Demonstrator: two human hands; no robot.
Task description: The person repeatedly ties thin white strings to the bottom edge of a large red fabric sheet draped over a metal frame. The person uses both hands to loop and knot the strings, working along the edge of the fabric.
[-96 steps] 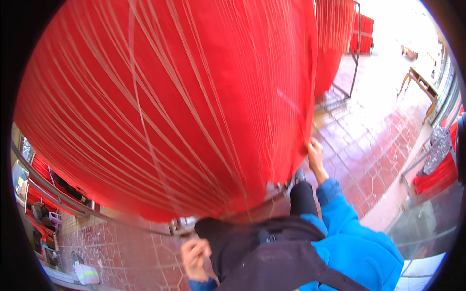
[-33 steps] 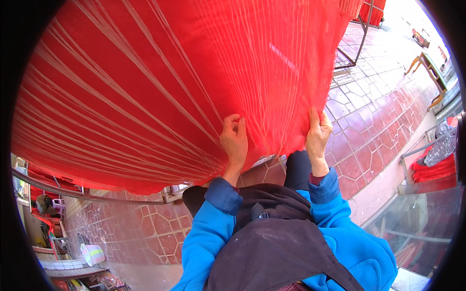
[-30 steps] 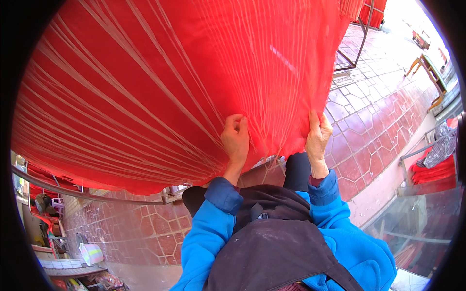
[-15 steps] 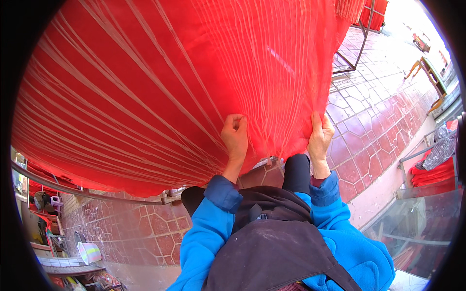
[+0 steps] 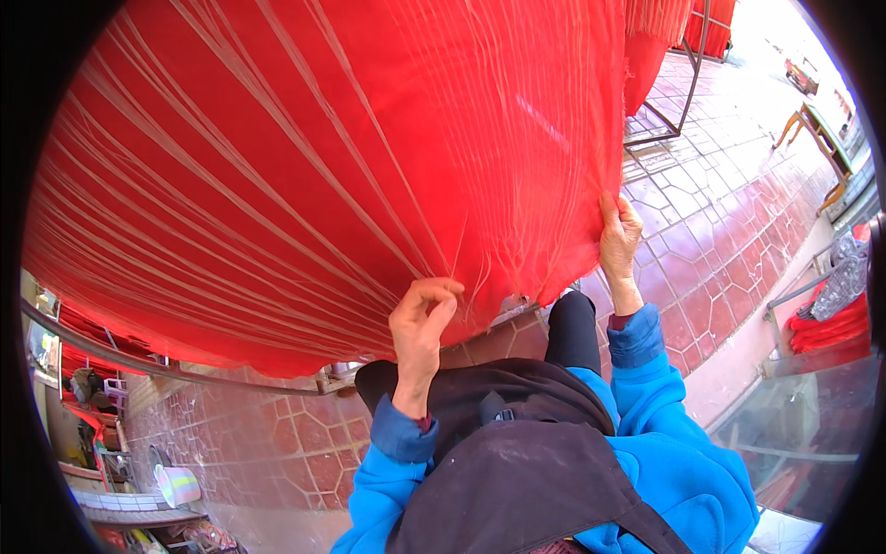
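Observation:
A large sheet of red fabric (image 5: 360, 120) hangs before me, with long pale threads (image 5: 277, 138) running down it and bunching near its lower edge. My right hand (image 5: 620, 238) pinches the fabric's right edge between thumb and fingers. Close to the gathered thread ends, my left hand (image 5: 420, 328) is closed in a pinch, thumb against fingertips. A fine thread seems to rise from those fingertips, but it is too thin to make out surely.
A curved metal rail (image 5: 185, 374) passes under the fabric on the left. Red tiles (image 5: 286, 439) cover the floor. A dark metal frame (image 5: 685, 102) stands at the far right, a wooden table (image 5: 817, 148) beyond it. A white bucket (image 5: 175, 484) sits at the lower left.
My left hand has come down and a little left, toward the fabric's lower edge. My right hand has shifted slightly up and right, still gripping the fabric's edge.

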